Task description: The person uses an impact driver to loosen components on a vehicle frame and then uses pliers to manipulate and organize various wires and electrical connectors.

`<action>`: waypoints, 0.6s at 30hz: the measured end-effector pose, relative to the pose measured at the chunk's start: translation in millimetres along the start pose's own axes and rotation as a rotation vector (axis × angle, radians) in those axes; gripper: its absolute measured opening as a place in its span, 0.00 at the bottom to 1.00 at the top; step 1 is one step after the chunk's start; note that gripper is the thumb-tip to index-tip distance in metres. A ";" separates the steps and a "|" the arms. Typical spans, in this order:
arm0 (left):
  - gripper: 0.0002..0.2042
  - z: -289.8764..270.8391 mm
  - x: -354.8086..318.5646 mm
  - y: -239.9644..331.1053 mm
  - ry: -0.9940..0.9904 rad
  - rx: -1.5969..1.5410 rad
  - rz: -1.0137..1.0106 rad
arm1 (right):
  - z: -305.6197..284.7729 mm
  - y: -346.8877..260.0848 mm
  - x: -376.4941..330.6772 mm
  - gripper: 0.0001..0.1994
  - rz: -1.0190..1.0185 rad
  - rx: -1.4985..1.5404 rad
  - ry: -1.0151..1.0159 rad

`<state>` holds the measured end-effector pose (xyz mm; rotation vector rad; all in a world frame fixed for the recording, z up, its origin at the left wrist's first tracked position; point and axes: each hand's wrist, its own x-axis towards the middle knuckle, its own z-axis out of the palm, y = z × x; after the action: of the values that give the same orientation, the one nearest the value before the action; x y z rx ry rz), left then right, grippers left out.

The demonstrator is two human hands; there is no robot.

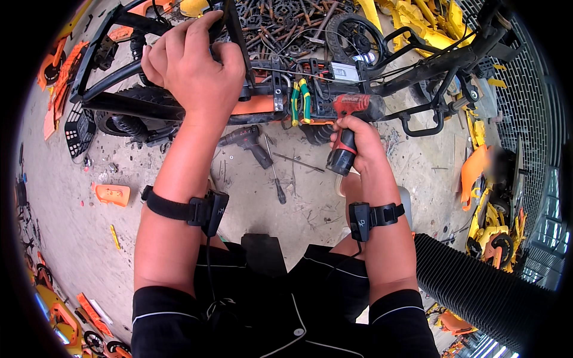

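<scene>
My left hand [200, 74] is at the upper left of a black scooter-like frame [412, 77], its fingers curled round a black upright part [236, 42]. The fingertips are partly hidden. In my right hand [364, 140] is a red and black cordless drill [345, 134], gripped by its handle over the middle of the frame. The drill's head points right. Green and yellow pliers [306, 101] rest on the frame just left of the drill, near a silver box [345, 73]. An orange strip [253, 105] shows below my left hand.
A second cordless drill [253, 146], a screwdriver [278, 185] and a thin rod [298, 162] lie on the concrete floor. Dark metal parts [274, 24] are heaped beyond the frame. Yellow panels [430, 24] lie far right, a black ribbed hose [477, 286] near right, an orange piece [112, 194] at left.
</scene>
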<state>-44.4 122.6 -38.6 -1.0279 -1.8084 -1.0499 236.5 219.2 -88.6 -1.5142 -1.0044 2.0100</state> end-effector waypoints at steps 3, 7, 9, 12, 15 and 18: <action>0.17 0.3 0.0 -0.9 0.000 0.005 0.004 | 0.6 -0.1 -0.3 0.11 -0.001 -0.004 0.001; 0.17 0.5 0.2 -0.8 -0.001 0.004 0.007 | 1.7 -0.4 -0.8 0.11 -0.002 -0.023 -0.001; 0.17 0.5 0.3 -1.2 0.000 0.006 0.009 | 2.1 0.0 0.0 0.11 -0.002 -0.027 -0.005; 0.17 0.1 0.0 -0.1 -0.002 0.006 0.006 | 2.6 0.1 -0.2 0.10 -0.007 -0.023 -0.004; 0.17 -0.1 0.9 -0.4 0.004 -0.002 0.008 | 3.5 -0.2 -0.5 0.10 -0.013 -0.018 -0.006; 0.17 -0.6 0.8 0.3 0.002 0.003 0.006 | 2.4 0.2 0.8 0.10 -0.010 -0.022 -0.004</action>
<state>-44.2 122.4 -37.6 -1.0292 -1.8043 -1.0438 234.0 218.9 -88.8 -1.5142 -1.0375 2.0021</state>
